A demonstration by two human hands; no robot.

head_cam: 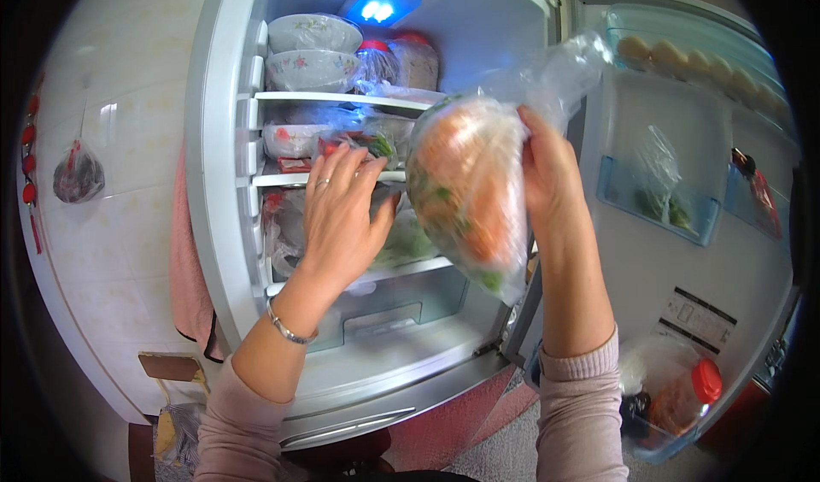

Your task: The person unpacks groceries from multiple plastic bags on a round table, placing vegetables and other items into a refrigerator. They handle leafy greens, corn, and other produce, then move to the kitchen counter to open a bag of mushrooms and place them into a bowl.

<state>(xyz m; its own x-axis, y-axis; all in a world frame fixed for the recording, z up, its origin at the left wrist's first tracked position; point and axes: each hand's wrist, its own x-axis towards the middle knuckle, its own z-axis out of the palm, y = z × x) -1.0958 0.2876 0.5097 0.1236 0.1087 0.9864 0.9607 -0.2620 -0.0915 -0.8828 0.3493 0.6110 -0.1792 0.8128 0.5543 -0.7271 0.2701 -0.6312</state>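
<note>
My right hand (544, 161) grips the neck of a clear plastic bag (471, 187) holding carrots and some green vegetables, lifted before the open refrigerator. Its loose top sticks up above my fingers. My left hand (343, 209), fingers spread and holding nothing, is in front of the middle shelf (269, 179), near a bag of red and green peppers (378, 143). A flowered bowl (288, 141) stands on that shelf. Higher up, two bowls (314, 68) wrapped in film are stacked beside red-lidded jars (377, 65). Bagged green produce (410, 235) lies on the shelf below.
The refrigerator door (640, 277) stands open at the right, with eggs (698, 64) in its top rack, bagged greens (663, 206) in a bin and a red-capped jar (692, 392) low down. A clear drawer (397, 309) is at the bottom. A pink towel (192, 257) hangs at the left.
</note>
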